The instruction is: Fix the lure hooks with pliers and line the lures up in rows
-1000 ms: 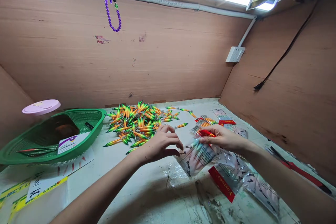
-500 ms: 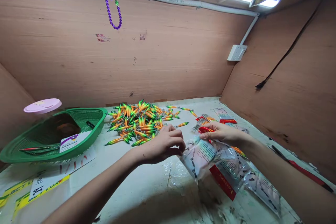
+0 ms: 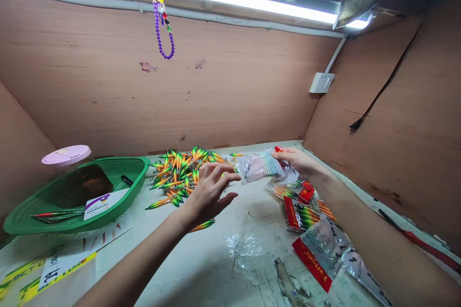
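Observation:
My right hand (image 3: 297, 162) holds a clear plastic packet (image 3: 260, 167) with a red header, lifted above the white table (image 3: 219, 259). My left hand (image 3: 211, 191) hovers just left of the packet, fingers spread and nothing in them. Behind the left hand lies a pile of orange-and-green fishing lures (image 3: 182, 168). One loose lure (image 3: 202, 225) lies on the table under the left wrist.
Several packed lure packets with red headers (image 3: 306, 206) lie at the right. A green basket (image 3: 77, 196) with a card and a lure stands at the left, a pink lid (image 3: 66, 155) behind it. Yellow labels (image 3: 46, 268) lie front left. Wooden walls enclose the bench; purple beads (image 3: 163, 19) hang above.
My right hand has lifted the packet up and toward the back. My left hand let go of it and opened. The camera tilted slightly.

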